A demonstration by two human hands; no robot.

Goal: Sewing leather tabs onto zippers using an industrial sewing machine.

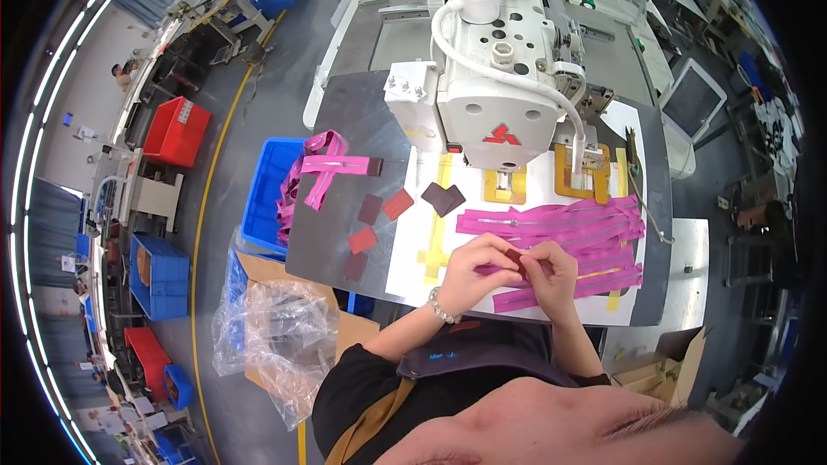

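Observation:
My left hand [472, 274] and my right hand [551, 277] meet above the near edge of the sewing table. Between their fingertips is a small dark red patch [514, 256], pinched from both sides. A bit of magenta shows by the left fingers; I cannot tell if it is held or lies beneath. Magenta zippers [568, 228] lie side by side under and beyond my hands, with silvery teeth. Left of them are dark brown patches [443, 198] and loose red patches [398, 204] on the table.
A white industrial sewing machine [500, 103] stands just beyond, with yellow clamp frames [505, 185] under its head. At the left, a blue bin [263, 194] holds more magenta zippers [323, 164]. Tweezers [633, 151] lie right. A cardboard box [345, 327] with clear plastic sits below left.

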